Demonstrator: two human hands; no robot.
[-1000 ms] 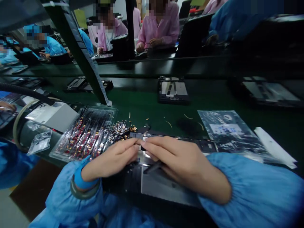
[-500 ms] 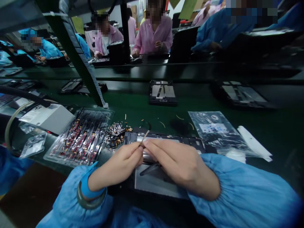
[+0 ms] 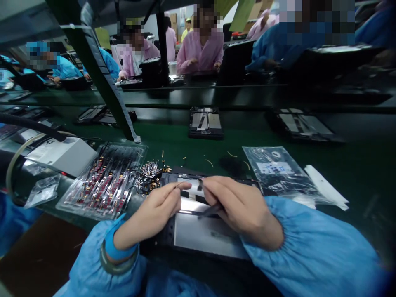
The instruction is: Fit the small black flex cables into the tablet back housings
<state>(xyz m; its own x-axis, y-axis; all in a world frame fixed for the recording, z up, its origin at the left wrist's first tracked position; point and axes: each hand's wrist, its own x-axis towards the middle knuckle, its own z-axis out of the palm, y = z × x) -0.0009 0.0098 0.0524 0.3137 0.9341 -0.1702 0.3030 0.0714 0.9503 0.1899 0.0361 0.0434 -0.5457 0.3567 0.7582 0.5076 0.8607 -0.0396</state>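
An opened tablet-like device [image 3: 207,237] with a silvery grey panel lies below both hands. My left hand [image 3: 159,208] is over its left part, thumb and index finger pinched together; whatever is between them is too small to make out. My right hand [image 3: 241,204] is closed above the device's middle. A short dark strip [image 3: 200,184] is at its fingertips, and a dark slim tool [image 3: 210,211], perhaps tweezers, sticks out from under the palm. Left of the device are a heap of small flex cables [image 3: 150,175] and a clear tray [image 3: 100,181] of red-and-black parts.
A plastic bag [image 3: 275,169] and a white strip [image 3: 326,187] lie to the right. Further opened devices [image 3: 206,123] sit on the green surface beyond. A slanted post [image 3: 105,78] and a white box [image 3: 62,154] stand at left. Several co-workers sit opposite.
My hands have moved apart, the right one slightly up and rightward. The thin strip that stood up between my fingertips no longer shows there; a short dark strip shows at my right fingertips.
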